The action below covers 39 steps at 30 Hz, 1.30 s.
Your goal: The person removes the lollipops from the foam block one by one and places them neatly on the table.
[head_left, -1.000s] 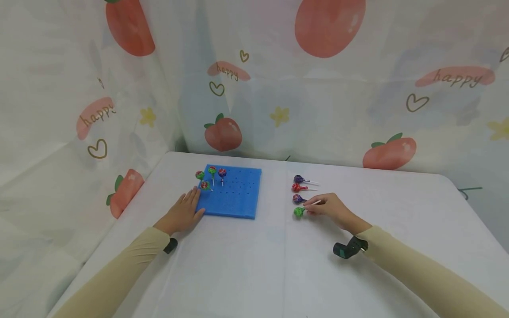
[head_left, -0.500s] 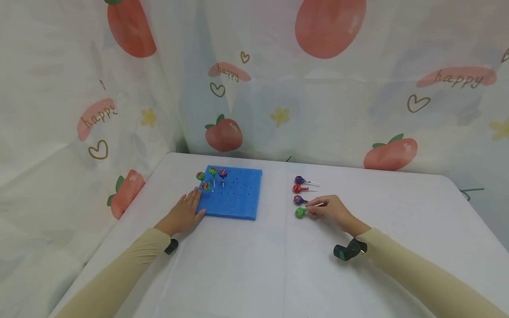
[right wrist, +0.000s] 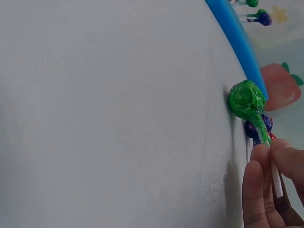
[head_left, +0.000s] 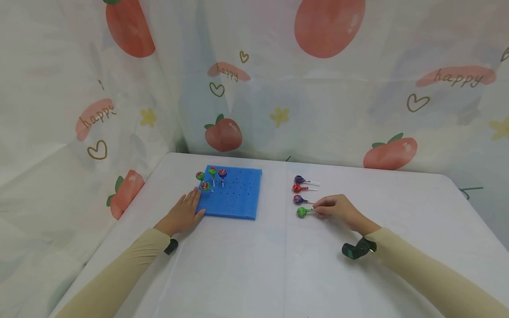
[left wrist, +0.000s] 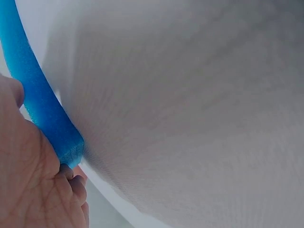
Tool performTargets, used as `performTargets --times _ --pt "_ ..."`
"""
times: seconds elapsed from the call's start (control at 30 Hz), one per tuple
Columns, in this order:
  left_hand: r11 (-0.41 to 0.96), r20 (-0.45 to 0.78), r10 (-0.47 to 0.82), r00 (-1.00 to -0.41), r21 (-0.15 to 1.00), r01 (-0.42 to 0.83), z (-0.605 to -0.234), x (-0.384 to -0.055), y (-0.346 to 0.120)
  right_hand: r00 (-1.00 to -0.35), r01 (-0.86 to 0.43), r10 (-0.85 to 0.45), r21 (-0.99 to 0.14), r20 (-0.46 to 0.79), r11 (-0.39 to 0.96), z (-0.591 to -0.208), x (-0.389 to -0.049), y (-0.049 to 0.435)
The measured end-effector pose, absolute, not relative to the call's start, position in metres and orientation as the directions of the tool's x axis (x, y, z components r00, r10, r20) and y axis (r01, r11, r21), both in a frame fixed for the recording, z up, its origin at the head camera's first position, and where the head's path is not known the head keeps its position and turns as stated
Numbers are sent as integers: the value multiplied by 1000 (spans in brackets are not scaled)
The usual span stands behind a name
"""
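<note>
My right hand [head_left: 338, 211] pinches the white stick of a green-wrapped lollipop [head_left: 301, 212] between thumb and fingers. In the right wrist view that candy head [right wrist: 246, 99] points away from the palm, and the stick's end sticks out past the fingertips. My left hand [head_left: 184, 213] rests along the left edge of a blue board [head_left: 234, 203] with rows of small holes, fingers extended and thumb at the front corner. Several lollipops stand by their sticks at the board's back left, among them a purple one [head_left: 222, 173] and a green one [head_left: 212, 170].
Just behind the right hand, three lollipops lie in a column on the white table [head_left: 238, 265]: a purple one [head_left: 298, 199], a red one [head_left: 296, 188] and another purple one [head_left: 299, 179]. A printed fabric curtain [head_left: 326, 106] rises behind the table and on the left.
My right hand has shifted a little to the right with the green lollipop, whose stick was tilted upward earlier and now lies flatter. The left hand and the board have stayed in place.
</note>
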<state>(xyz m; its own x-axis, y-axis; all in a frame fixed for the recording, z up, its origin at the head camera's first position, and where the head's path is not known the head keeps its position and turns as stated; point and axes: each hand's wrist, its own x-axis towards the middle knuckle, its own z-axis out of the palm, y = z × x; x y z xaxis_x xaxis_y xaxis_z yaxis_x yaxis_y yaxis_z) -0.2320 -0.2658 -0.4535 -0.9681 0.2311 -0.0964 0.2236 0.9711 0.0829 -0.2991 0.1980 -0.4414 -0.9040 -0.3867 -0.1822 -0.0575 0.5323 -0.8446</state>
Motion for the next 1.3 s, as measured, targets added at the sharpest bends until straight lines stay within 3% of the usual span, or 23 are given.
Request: performTargets --times 0.93,1.3 --pt "973 -112 225 -968 84 217 -452 -232 -265 -911 -33 -355 -820 -210 571 -444 -301 192" --pt "974 -112 218 -969 86 209 -450 -230 -264 -936 13 -277 -810 -215 586 -442 -296 187"
